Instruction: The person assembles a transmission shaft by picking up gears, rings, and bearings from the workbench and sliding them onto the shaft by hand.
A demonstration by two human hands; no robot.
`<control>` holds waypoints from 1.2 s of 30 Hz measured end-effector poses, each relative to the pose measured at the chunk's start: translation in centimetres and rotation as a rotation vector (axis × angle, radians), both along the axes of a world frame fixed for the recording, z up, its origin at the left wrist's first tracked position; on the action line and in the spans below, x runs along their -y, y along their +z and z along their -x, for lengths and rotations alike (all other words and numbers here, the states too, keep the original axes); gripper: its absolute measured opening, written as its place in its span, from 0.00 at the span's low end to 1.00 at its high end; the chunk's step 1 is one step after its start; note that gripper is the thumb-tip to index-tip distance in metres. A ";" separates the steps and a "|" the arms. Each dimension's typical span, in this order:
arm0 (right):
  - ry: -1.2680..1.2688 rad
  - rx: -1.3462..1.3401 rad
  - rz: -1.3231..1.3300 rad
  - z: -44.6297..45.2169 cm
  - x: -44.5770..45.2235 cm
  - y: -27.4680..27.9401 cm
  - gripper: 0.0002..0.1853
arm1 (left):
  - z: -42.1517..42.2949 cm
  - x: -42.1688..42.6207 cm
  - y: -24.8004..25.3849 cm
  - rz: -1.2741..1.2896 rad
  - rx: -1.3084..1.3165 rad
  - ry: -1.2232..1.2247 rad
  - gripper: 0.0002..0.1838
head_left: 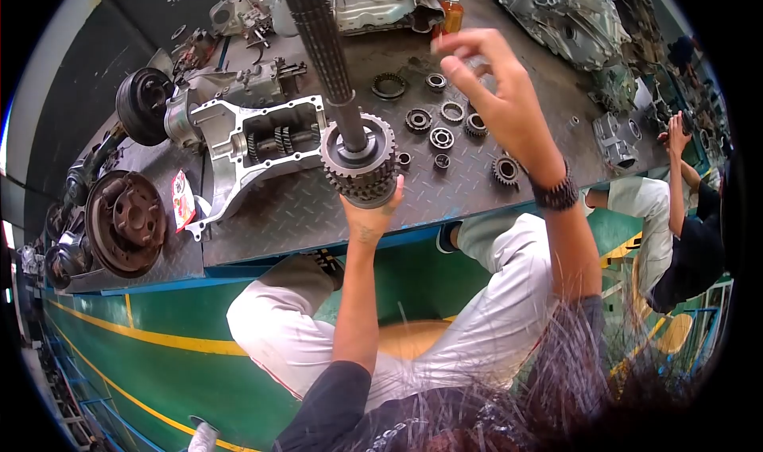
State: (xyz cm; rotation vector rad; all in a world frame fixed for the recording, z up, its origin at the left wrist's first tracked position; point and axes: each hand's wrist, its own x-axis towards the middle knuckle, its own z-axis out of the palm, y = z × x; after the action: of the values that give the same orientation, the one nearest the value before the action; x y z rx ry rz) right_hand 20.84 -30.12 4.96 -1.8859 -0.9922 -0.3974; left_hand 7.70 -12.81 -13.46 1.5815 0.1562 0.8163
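Geared shaft (323,50), roughly upright, gears (380,166) lowermost

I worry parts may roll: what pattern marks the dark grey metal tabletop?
The dark grey metal tabletop has a diamond-tread pattern, clearest in the head view.

Soft, fairly even light falls on my worktop (461,193), leaving a pale sheen on the tread plate near its front edge. Only faint shadows lie under the small bearings (441,139). My trousers (501,293) look bright, nearly washed out in the folds, while the wall (71,58) beyond the worktop's left edge is dim. I can't see any lamp. The fingers of my right hand (497,86) smear with motion; my left hand (369,205) and the gear stack (362,154) look sharper. My hair (509,364) blurs close to the lens. Fisheye distortion bends the worktop's front edge, and black swallows the corners of my view.
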 end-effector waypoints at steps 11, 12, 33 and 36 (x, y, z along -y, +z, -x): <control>0.315 -0.205 0.762 -3.1 1.7 -15.4 0.16 | 0.3 0.0 -0.6 0.053 0.052 -0.032 0.31; 0.315 -0.230 0.781 -3.1 1.5 -15.1 0.15 | 0.3 0.1 -0.7 0.045 0.036 -0.026 0.31; 0.140 -1.444 -0.371 -6.1 3.4 -13.2 0.15 | 0.2 0.3 -0.1 0.065 0.004 -0.039 0.32; 0.234 -1.451 -0.511 -6.9 3.7 -14.3 0.15 | 0.0 0.1 -0.9 0.033 0.037 -0.027 0.32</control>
State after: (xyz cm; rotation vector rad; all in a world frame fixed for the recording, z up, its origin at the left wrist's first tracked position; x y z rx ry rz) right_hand 27.72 -33.83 -9.35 -1.0823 -0.0554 0.7397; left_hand 7.70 -12.90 -14.37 1.5336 0.1210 0.8173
